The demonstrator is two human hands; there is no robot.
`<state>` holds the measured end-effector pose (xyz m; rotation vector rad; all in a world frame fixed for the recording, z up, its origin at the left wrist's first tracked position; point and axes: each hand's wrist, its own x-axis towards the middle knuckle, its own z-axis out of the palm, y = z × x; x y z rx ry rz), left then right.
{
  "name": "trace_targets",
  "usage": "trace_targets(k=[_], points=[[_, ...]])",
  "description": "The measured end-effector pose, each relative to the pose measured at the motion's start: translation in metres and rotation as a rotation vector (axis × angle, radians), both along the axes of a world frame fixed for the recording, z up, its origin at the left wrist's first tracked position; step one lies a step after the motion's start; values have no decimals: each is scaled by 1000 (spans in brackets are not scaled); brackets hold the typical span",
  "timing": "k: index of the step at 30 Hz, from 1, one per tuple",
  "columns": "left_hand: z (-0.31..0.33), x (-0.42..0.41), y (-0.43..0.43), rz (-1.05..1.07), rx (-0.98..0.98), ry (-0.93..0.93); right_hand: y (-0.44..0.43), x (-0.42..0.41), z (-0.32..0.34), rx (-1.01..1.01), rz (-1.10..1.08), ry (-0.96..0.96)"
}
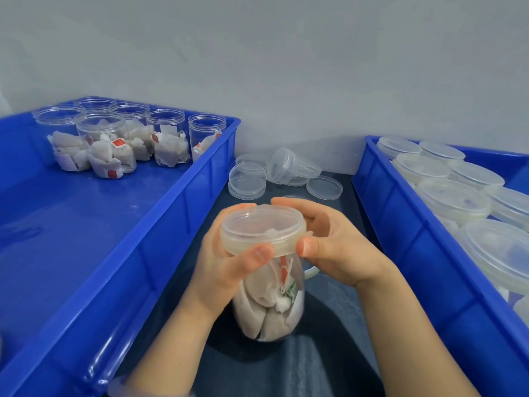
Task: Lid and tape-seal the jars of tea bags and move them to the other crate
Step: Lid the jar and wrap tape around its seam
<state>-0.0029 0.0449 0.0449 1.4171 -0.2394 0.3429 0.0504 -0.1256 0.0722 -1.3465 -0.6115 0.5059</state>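
Observation:
Between the two crates I hold a clear jar (269, 308) of tea bags with a translucent lid (262, 229) on its mouth. My left hand (226, 262) grips the jar's neck, thumb on the lid's rim. My right hand (335, 247) curls round the lid from the right, thumb on its near edge. A band of tape lies round the lid's rim, and a loose white strip (310, 272) hangs below my right palm. Several open jars of tea bags (114, 144) stand at the far end of the left blue crate (160, 247).
The right blue crate (400, 224) holds several lidded jars (455, 202). Loose clear lids (289, 174) lie on the dark table against the grey wall, between the crates. The near part of the left crate's floor shows bare blue.

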Motion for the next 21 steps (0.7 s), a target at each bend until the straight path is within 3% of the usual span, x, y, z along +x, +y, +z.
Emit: trace_targets(k=[12, 21], points=[[-2, 2, 3, -38, 25, 28, 2, -3, -9, 81, 68, 91], [-6, 2, 4, -25, -21, 57, 5, -1, -11, 35, -2, 43]])
